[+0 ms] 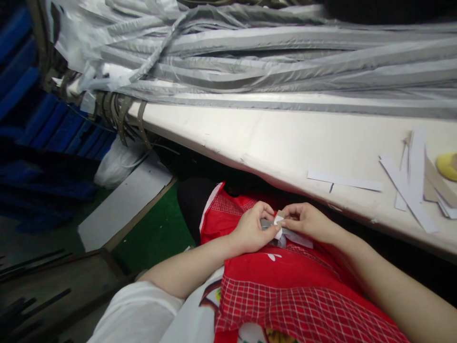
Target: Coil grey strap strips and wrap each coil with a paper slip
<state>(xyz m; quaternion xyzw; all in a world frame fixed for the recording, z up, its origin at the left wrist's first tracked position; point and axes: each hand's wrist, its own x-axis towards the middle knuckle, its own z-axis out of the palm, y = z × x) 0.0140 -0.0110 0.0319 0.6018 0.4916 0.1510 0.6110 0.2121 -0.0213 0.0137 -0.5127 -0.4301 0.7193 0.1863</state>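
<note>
Over the red apron, both my hands meet at a small white paper strip and a grey strip in clear plastic. My left hand is closed, its thumb pressing on the white strip and its curled fingers around the grey strip. From the other side, my right hand pinches the white strip between thumb and fingers. A piece of clear plastic hangs below my right hand. The parts of the strips under my fingers are hidden.
Long plastic-wrapped grey strips lie along the far side of the white table. White paper strips and a yellow round object are at the right. Brown belts hang at the table's left end, near a white bag and blue stacks.
</note>
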